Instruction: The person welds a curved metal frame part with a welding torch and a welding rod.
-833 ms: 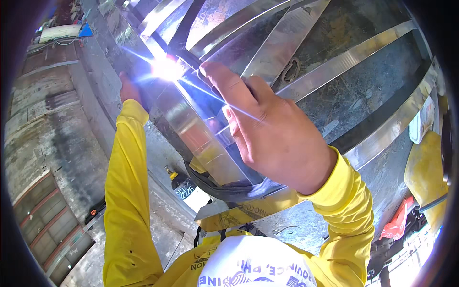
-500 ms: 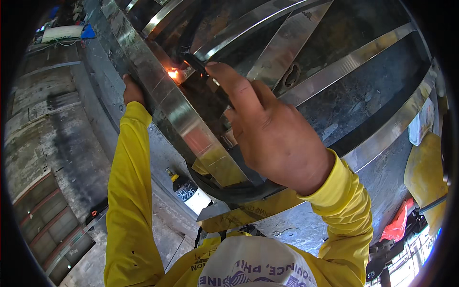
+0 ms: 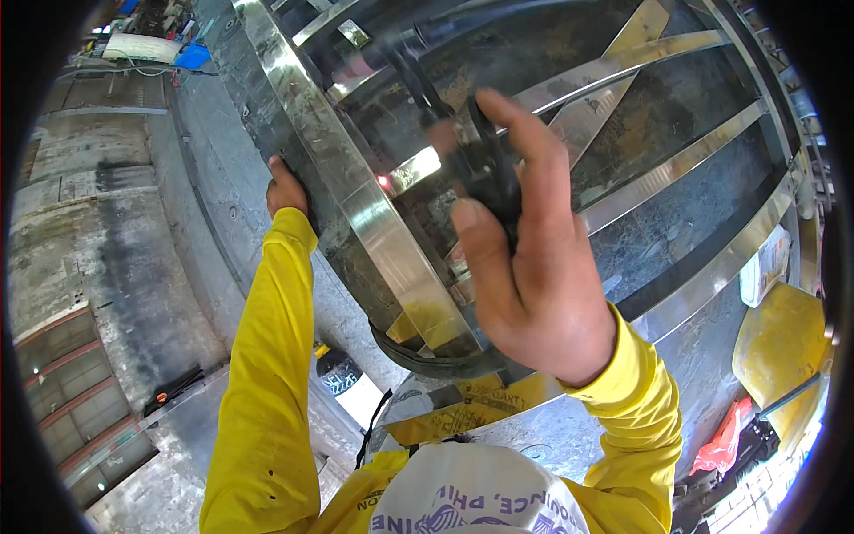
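Observation:
My right hand (image 3: pixel 543 276) is closed round the black handle of a welding torch (image 3: pixel 485 165), forefinger stretched along it. The torch is smeared by motion; its pinkish nozzle (image 3: pixel 358 67) points left over the metalwork. A shiny metal frame of flat bars (image 3: pixel 378 218) lies beneath on a dark worktop (image 3: pixel 672 214). Close to the torch, a small red-hot spot (image 3: pixel 383 181) glows where a short crossbar (image 3: pixel 416 169) meets the long left bar. My left hand (image 3: pixel 286 189) rests at the worktop's left side beside that bar, a digit stretched out; its other fingers are partly hidden.
A dark hose (image 3: pixel 507 20) runs from the torch toward the upper right. Below the frame's left corner stands a dark bottle-shaped container with a white lower part (image 3: pixel 358 400). On the right are a yellow sheet (image 3: pixel 778 356) and a red plastic bag (image 3: pixel 722 436).
The bright orange flame at the joint has gone, leaving a small red glow. My right hand has lifted and tilted the torch away from the joint. My left hand stays beside the frame.

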`<state>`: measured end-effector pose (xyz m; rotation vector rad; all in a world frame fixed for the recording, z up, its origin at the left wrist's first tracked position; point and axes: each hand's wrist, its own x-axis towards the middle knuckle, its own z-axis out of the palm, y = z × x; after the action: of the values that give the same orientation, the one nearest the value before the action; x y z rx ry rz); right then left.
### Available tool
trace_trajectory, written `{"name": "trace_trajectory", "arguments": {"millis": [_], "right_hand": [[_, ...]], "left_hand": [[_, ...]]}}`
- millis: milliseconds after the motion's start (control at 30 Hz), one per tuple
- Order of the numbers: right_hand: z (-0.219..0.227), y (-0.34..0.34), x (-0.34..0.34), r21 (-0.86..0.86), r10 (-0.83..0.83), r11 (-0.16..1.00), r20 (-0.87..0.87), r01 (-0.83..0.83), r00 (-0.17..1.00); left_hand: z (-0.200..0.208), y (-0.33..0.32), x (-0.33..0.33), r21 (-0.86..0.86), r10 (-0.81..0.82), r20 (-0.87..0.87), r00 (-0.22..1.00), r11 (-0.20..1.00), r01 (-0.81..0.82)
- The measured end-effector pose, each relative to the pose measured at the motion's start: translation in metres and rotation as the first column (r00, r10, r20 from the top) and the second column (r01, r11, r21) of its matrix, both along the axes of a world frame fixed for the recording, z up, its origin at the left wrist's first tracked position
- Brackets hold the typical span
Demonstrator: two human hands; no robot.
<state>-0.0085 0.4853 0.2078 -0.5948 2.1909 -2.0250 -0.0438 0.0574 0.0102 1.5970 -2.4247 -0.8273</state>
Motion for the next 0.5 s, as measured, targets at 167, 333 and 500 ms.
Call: {"name": "trace_trajectory", "arguments": {"millis": [167,333,500], "right_hand": [[0.031,-0.046,-0.026,-0.116,-0.150,0.983,-0.077,0.141,0.986],[0.038,-0.080,-0.070,-0.255,-0.338,0.929,-0.279,0.270,0.899],[0.059,-0.116,-0.094,-0.194,-0.386,0.922,-0.401,0.335,0.831]], "left_hand": [[0.008,0.003,0.003,0.000,0.021,-0.033,0.999,1.000,-0.021],[0.011,0.019,0.004,0.015,0.029,-0.059,0.998,0.999,-0.028],[0.013,0.024,0.006,0.010,0.044,-0.072,0.996,0.999,-0.043]]}}
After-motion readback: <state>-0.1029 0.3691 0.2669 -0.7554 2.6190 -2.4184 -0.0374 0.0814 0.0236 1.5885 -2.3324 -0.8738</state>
